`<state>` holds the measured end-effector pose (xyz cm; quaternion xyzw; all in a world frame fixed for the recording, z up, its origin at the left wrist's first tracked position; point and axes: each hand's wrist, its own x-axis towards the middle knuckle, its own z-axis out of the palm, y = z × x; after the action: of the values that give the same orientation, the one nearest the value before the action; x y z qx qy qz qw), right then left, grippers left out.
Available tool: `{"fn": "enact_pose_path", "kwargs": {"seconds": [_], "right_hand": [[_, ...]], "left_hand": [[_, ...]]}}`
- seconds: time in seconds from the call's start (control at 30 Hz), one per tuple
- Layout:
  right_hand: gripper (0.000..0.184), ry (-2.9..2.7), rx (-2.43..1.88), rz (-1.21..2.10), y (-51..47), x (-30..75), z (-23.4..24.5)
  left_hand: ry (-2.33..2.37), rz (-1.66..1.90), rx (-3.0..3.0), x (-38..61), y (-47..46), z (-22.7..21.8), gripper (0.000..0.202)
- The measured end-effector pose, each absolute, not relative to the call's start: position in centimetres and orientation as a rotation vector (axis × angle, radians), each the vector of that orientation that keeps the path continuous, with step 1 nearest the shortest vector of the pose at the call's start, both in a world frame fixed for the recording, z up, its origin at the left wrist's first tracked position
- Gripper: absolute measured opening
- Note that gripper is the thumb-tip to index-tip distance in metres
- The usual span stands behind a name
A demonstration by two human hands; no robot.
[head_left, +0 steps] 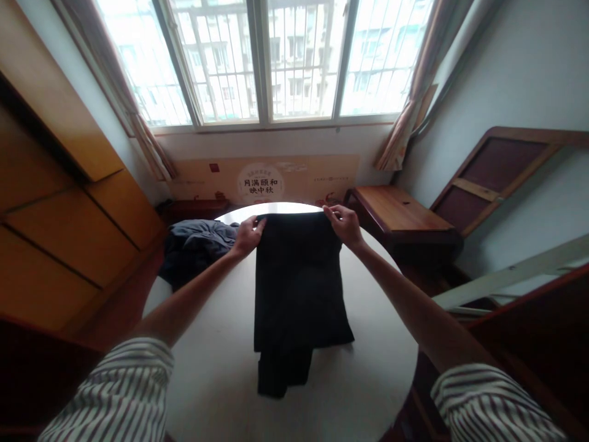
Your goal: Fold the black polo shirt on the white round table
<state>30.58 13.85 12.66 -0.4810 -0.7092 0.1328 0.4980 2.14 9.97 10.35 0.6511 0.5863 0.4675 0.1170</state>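
A folded black garment (299, 282) lies over the middle of a round white table (211, 368); its exact kind is hard to make out. Its far edge is stretched straight between my two hands. My left hand (250, 235) pinches the far left corner, and my right hand (345, 226) pinches the far right corner. The near end rests on the tabletop, with a narrower black part sticking out beneath it toward me. To the left of my left hand sits a crumpled heap of grey and dark clothes (197, 245).
Beyond the table stand a low wooden table (400, 209) at the right and a printed beige panel (317, 178) under the barred window (304, 61). A yellow-brown cabinet (69, 221) lines the left side. A brown framed board (492, 172) leans against the right wall.
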Motion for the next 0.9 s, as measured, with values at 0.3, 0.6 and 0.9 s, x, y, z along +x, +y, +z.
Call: {"fn": "enact_pose_path", "kwargs": {"seconds": [0.3,0.6,0.9], "right_hand": [[0.055,-2.664,-1.022,0.315,6.6,28.5,3.5],[0.04,-2.331,-0.983,0.638,0.6,34.2,2.2],[0.028,-1.606,-1.432,1.0,12.6,31.1,4.1]], "left_hand": [[1.354,0.674,2.551,4.0,3.1,3.5,0.041],[1.164,0.247,2.7,4.5,-7.8,4.6,0.058],[1.183,0.207,2.72,13.6,-5.7,6.4,0.056]]}}
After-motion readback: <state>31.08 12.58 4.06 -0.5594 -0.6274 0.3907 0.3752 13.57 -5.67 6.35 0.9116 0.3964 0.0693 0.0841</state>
